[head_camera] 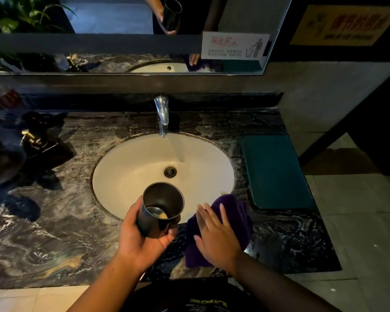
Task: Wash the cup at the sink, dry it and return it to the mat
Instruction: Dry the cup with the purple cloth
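Observation:
My left hand (142, 239) grips a dark metal cup (160, 207), held tilted with its mouth toward me above the near rim of the white sink (126, 174). A little pale liquid lies in the cup's bottom. My right hand (216, 237) rests flat, fingers straight, on a purple cloth (236, 219) lying on the counter at the sink's near right edge. Water runs from the chrome tap (162, 113) into the basin. The teal mat (275, 170) lies on the counter to the right of the sink, with nothing on it.
A dark marble counter (61, 221) surrounds the sink. A black soap dispenser with a gold pump (35, 140) stands at the left. A mirror (122, 41) and a white notice (234, 46) are behind the tap. The counter ends just right of the mat.

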Demonstrator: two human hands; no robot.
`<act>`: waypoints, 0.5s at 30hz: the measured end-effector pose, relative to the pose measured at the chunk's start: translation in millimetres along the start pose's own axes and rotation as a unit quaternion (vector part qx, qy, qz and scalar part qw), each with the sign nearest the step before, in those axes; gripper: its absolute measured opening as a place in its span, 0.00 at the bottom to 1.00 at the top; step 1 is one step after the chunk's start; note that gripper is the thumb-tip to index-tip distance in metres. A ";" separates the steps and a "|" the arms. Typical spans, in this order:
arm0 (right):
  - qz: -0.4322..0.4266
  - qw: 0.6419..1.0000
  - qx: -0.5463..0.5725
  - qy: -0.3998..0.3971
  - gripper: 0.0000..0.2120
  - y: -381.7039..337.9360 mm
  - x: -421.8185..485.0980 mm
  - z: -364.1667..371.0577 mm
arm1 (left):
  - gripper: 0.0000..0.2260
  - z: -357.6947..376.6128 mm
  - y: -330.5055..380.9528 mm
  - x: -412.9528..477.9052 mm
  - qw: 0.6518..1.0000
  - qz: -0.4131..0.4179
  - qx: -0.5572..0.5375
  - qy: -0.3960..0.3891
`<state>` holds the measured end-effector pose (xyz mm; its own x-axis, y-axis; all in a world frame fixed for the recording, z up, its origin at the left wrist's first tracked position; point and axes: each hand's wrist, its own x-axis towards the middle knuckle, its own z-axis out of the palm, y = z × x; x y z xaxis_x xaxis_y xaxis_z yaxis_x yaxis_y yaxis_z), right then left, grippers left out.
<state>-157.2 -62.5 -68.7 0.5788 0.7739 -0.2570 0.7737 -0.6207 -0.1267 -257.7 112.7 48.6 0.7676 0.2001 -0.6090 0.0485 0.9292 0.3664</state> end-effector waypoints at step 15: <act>-0.007 0.999 0.003 -0.052 0.39 -1.6 9.6 -3.2 | 0.36 5.8 -9.8 10.0 0.991 -0.068 0.022 -0.115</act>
<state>-152.0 -53.7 -67.8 0.5371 0.7661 -0.3529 0.7801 -0.6103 -0.1376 -246.8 103.8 42.9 0.8773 -0.0075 -0.4798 0.1853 0.9276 0.3244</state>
